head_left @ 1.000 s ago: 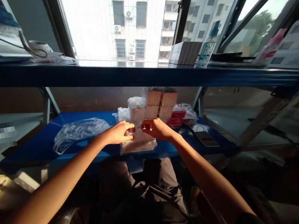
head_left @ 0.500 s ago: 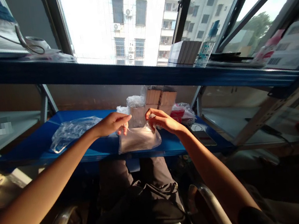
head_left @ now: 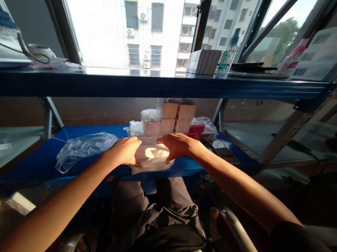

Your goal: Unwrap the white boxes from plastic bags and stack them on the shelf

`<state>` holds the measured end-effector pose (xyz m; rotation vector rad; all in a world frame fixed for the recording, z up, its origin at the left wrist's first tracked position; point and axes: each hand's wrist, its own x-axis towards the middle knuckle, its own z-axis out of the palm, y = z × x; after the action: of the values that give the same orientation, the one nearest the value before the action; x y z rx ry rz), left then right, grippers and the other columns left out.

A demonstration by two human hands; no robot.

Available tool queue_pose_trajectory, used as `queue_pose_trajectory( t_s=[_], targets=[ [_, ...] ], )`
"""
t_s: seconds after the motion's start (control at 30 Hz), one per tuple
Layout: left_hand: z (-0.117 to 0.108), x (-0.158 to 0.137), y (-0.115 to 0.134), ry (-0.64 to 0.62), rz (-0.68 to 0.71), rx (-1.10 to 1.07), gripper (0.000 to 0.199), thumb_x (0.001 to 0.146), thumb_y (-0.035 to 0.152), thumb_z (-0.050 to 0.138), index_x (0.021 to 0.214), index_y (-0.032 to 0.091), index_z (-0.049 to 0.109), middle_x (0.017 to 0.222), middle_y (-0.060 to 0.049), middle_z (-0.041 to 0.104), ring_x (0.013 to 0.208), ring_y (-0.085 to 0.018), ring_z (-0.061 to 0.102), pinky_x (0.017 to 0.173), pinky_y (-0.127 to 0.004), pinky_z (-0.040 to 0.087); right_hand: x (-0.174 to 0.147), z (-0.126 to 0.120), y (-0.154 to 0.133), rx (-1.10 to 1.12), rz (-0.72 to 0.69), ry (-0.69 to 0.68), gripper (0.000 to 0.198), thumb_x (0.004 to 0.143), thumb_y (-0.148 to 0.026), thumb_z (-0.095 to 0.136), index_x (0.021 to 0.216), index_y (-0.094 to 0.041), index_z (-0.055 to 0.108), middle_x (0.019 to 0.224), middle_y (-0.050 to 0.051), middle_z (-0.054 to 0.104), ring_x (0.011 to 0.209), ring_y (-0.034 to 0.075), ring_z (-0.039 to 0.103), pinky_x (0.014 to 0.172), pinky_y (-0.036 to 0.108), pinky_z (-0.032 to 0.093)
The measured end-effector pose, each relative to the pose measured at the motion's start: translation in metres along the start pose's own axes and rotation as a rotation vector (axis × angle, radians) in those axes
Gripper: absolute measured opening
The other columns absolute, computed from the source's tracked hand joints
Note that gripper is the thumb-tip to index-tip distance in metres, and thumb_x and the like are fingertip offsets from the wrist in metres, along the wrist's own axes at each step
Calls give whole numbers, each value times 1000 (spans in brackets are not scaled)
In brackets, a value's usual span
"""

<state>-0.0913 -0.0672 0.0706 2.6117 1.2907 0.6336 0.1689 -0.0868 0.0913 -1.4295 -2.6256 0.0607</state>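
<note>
A box-shaped package in clear plastic point(head_left: 152, 157) is between my two hands at the front of the blue table. My left hand point(head_left: 128, 149) is closed on its left side, and my right hand point(head_left: 177, 143) grips the right side. Sunlight falls on the package's front face; its contents cannot be made out. Just behind it stand light brown boxes point(head_left: 172, 119) with clear wrap about them. To the left, a crumpled clear plastic bag point(head_left: 85, 149) lies on the table.
A red item in plastic point(head_left: 199, 129) and a dark flat device point(head_left: 226, 153) lie to the right. Above the table runs a blue shelf point(head_left: 136, 86) bearing a bottle point(head_left: 228, 57) and boxes. Metal chair armrests point(head_left: 237, 234) flank my lap.
My fingers were pinching the plastic at the package's upper edge. Now both hands have come down around its sides, and the package looks more squared up.
</note>
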Motion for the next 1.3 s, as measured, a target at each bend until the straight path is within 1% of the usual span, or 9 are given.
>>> queue_pose_trajectory(
  t_s=[0.1,0.2,0.4,0.53,0.7,0.83,1.03,1.2,1.3],
  targets=[
    [9,3,-13,-221,-6,119,66,53,47,91,110,19,72,119,-16,74,110,-37,71,91,-38,55,14,8,11,-5,-8,-142,79,48,-36,105,120,-24,74,116,10,78,112,35,72,93,37,56],
    [20,-2,-26,-290,-51,16,66,63,51,86,119,21,67,111,-11,75,103,-33,73,83,-36,57,21,23,27,29,-16,-253,83,57,-43,101,130,-21,69,124,12,76,114,34,71,95,38,57],
    [43,-32,-36,-142,-74,-460,79,68,52,87,132,19,56,124,-8,74,114,-32,71,94,-39,58,0,64,56,357,-17,9,89,65,-49,95,141,-16,62,124,14,73,106,30,71,89,38,58],
    [51,-42,-40,-54,-56,-516,83,67,50,89,138,18,59,136,-12,71,123,-37,67,107,-46,54,-15,75,58,447,-65,131,89,60,-51,96,135,-14,65,123,15,71,110,32,69,97,43,56],
    [59,-37,-49,-23,-95,-527,103,61,51,93,151,20,53,145,-16,66,132,-41,63,114,-51,49,-16,69,50,474,-76,113,90,61,-54,93,137,-16,67,127,15,71,114,35,68,100,46,55],
    [62,-28,-56,-18,-68,-566,97,64,51,92,148,21,53,143,-16,67,129,-39,64,113,-50,50,-13,67,41,455,-40,200,86,57,-55,95,130,-16,73,119,14,74,109,37,69,96,48,56],
    [36,-8,-59,89,-52,-666,103,67,43,91,156,20,44,140,-17,68,126,-36,68,108,-50,55,-1,46,31,548,-8,402,87,56,-53,95,132,-17,72,129,16,73,118,38,68,103,49,54],
    [10,-5,-53,110,-88,-596,106,64,39,94,158,30,44,129,-10,76,109,-32,75,88,-40,62,13,19,27,856,-2,407,84,60,-46,94,135,-16,70,137,14,72,131,38,63,115,49,47],
    [5,0,-50,171,-48,-563,103,66,39,94,157,29,47,125,-9,77,107,-31,75,90,-41,63,20,14,25,1050,-23,419,81,63,-43,92,136,-17,69,137,11,72,132,37,63,114,47,49]
  ],
)
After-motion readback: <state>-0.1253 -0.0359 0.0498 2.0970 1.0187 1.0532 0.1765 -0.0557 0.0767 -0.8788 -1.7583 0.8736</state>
